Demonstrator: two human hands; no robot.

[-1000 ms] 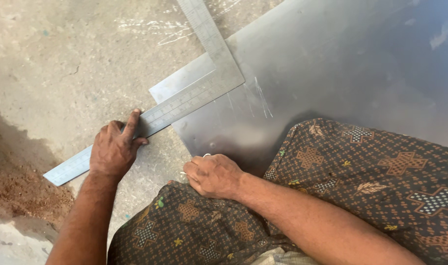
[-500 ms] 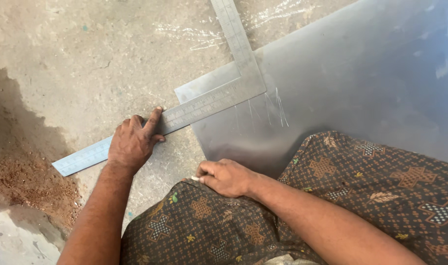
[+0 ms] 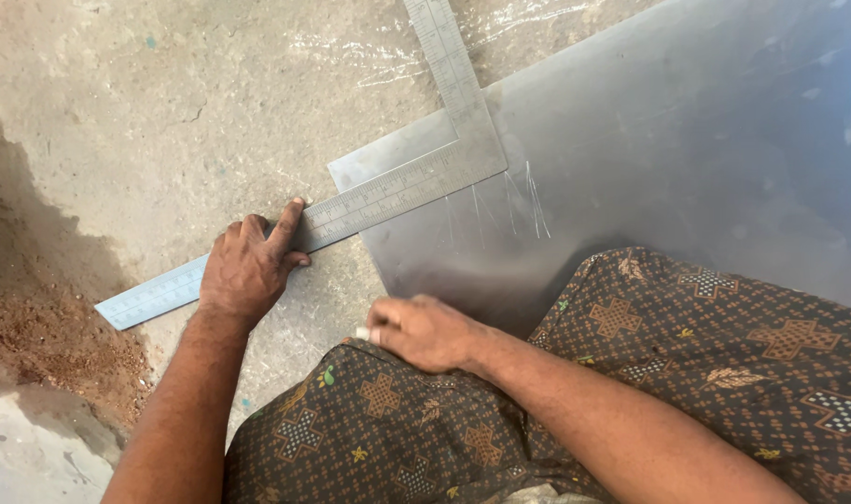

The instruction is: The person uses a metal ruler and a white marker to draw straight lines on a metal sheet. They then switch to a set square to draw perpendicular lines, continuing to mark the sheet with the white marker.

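Looking down from the head cam, I've got my left hand (image 3: 248, 271) pressed flat on the long arm of a steel framing square (image 3: 388, 191), a bit left of centre frame. Fingers are mostly together with the index finger stretched out along the blade, pinning it to the floor. That arm runs from the lower left up toward the middle, and the square's other arm shoots up out of the top edge of the frame. The corner of the square sits right over the corner of a grey metal sheet (image 3: 687, 149) that fills the upper right.

My right hand (image 3: 425, 331) is lower centre, curled loosely and resting on my knee, pinching something small and pale at the fingertips; can't tell what it is. It's near the sheet's near edge, not touching it. A few thin scratch marks show on the sheet just right of the square's corner. Brown patterned cloth (image 3: 687, 373) covers my legs along the bottom. Rough concrete floor (image 3: 118, 112) upper left, reddish dirt (image 3: 43, 345) lower left.
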